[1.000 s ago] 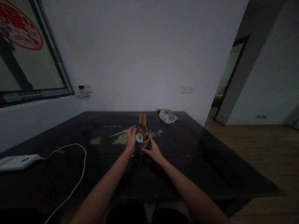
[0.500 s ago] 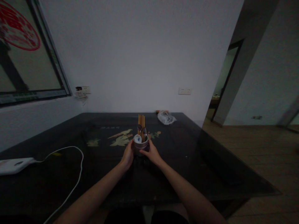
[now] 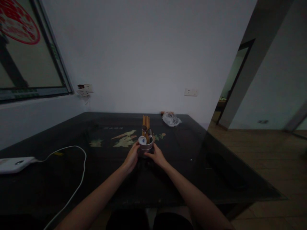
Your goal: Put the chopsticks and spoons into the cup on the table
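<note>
A round utensil holder [image 3: 146, 148] stands in front of me, wrapped from both sides by my hands. My left hand [image 3: 131, 157] curves around its left side, and my right hand [image 3: 158, 156] grips the right side with the thumb across the front. Several wooden chopsticks [image 3: 146, 123] stick up at the back of the holder. Metal spoons [image 3: 144, 129] lean among them, and a white ceramic spoon [image 3: 142, 140] with a blue mark faces me at the front left. The holder's lower part is dim, partly covered by my fingers.
The dark table [image 3: 115, 188] bears a painted bird pattern [image 3: 126, 139]. A crumpled clear plastic bag [image 3: 171, 119] lies at the back. On the left is a white device [image 3: 15, 165] with a white cable [image 3: 83, 159]; a dark flat object [image 3: 227, 172] is on the right.
The view has tilted and shifted slightly. Both hands keep the same hold on the utensil holder, and its contents look unchanged.
</note>
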Motion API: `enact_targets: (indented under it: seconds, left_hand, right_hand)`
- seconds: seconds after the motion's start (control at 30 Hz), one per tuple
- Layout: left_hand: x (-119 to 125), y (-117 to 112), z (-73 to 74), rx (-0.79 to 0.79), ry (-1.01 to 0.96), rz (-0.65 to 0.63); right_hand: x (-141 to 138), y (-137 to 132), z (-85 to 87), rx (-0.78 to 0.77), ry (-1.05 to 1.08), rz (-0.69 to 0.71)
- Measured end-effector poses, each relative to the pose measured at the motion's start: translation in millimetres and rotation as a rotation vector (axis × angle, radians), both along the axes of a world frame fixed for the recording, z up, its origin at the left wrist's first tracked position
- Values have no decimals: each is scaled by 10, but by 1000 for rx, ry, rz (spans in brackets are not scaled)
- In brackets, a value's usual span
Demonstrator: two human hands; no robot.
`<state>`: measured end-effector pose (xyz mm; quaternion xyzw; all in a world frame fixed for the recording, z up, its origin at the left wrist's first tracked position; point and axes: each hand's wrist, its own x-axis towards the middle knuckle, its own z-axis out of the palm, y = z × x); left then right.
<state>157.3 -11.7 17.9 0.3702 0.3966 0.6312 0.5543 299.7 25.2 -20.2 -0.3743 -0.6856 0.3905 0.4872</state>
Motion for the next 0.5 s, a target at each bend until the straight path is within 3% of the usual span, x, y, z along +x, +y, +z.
enact_targets:
  seconds: [0.27,0.5]
  left_hand:
    - [77,9,-95,36,34,-25]
    - [265,55,-135,71,118,-80]
  right_hand:
    - [57,49,-73,-12,19,17]
    - [317,104,-80,-38,-20,22]
